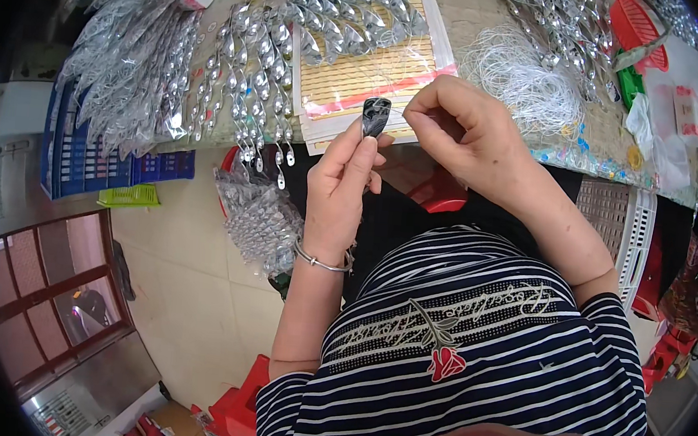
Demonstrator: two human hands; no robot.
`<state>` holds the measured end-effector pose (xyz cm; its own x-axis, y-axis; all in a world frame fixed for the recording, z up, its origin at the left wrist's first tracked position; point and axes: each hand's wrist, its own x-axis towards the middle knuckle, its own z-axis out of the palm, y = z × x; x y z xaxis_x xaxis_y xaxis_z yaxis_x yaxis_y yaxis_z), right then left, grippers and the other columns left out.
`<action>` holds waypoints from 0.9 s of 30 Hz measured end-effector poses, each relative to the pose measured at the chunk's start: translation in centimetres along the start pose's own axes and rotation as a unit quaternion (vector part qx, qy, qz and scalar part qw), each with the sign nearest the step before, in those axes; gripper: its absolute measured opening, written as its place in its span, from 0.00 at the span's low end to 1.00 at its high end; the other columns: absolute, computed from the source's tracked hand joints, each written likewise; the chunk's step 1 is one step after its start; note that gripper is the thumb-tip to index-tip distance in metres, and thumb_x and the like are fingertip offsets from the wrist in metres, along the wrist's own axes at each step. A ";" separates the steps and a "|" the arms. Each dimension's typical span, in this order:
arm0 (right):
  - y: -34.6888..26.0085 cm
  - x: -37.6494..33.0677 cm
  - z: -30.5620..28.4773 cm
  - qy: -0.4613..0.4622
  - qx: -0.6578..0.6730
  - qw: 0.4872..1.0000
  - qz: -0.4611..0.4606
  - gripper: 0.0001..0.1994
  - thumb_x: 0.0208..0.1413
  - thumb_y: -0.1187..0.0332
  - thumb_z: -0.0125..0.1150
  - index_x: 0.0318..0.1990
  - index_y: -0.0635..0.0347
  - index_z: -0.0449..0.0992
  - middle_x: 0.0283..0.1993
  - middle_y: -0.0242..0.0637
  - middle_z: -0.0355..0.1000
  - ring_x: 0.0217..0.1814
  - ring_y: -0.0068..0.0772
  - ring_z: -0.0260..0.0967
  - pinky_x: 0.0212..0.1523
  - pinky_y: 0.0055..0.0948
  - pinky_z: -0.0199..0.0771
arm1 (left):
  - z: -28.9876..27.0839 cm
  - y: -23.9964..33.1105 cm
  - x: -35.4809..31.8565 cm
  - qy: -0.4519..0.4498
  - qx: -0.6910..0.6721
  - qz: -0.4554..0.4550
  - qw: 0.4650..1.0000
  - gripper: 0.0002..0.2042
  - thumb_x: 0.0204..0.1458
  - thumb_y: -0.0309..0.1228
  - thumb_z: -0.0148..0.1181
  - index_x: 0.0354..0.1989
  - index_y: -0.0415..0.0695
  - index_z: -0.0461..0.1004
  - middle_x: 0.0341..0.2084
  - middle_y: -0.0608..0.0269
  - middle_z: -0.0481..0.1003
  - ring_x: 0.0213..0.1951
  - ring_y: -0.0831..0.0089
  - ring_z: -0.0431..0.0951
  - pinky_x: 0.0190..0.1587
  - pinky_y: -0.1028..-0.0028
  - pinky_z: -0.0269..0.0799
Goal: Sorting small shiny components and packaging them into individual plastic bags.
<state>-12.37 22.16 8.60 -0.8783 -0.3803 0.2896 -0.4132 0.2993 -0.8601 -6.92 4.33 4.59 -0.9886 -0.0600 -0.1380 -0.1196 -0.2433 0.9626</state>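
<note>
My left hand [341, 176] is closed, pinching a small shiny dark silver piece [376, 117] upright between thumb and fingers. It looks like a curved metallic blade or drop. Just to its right, my right hand [472, 137] is curled, thumb and forefinger pressed together; whatever they hold, if anything, is too fine to make out. Both hands are over the near edge of a yellow-striped board [368, 76] with white and pink borders. Twisted silver pendants [345, 9] lie in rows at the board's far end.
More silver twisted strands [257, 80] hang over the table edge. Plastic-wrapped bundles [128, 61] cover the left side, above a blue crate [84, 144]. A tangle of white cord [524, 80] lies at right, near a red basket [638, 32]. A white basket [634, 240] stands below.
</note>
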 end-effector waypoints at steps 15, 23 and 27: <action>0.0 -0.5 0.8 -0.021 0.010 1.000 0.020 0.05 0.56 0.73 0.59 0.33 0.64 0.72 0.27 0.29 0.68 0.29 0.14 0.65 0.29 0.18 0.67 | -0.4 0.0 -0.5 0.004 0.065 0.040 0.997 0.18 0.58 0.25 0.56 0.57 0.40 0.69 0.40 0.66 0.72 0.27 0.86 0.66 0.26 0.84 0.65; -0.1 -0.4 0.7 -0.004 -0.005 1.000 0.010 0.04 0.56 0.73 0.59 0.33 0.64 0.72 0.28 0.28 0.67 0.29 0.14 0.65 0.29 0.17 0.66 | -0.2 0.1 -0.7 0.012 0.047 0.024 0.999 0.18 0.58 0.26 0.56 0.57 0.40 0.69 0.38 0.69 0.72 0.28 0.87 0.65 0.25 0.84 0.65; -0.1 -0.4 0.8 -0.010 0.006 1.000 0.020 0.04 0.56 0.73 0.59 0.33 0.64 0.72 0.28 0.28 0.67 0.29 0.15 0.65 0.29 0.17 0.66 | -0.4 0.0 -0.8 0.017 0.045 0.014 0.999 0.18 0.58 0.26 0.56 0.58 0.39 0.69 0.37 0.69 0.72 0.29 0.87 0.66 0.26 0.84 0.65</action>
<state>-11.83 21.59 8.22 -0.8888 -0.3861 0.2468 -0.3753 0.3044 -0.8755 -6.13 4.03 4.57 -0.9882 -0.0988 -0.1171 -0.1011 -0.1536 0.9830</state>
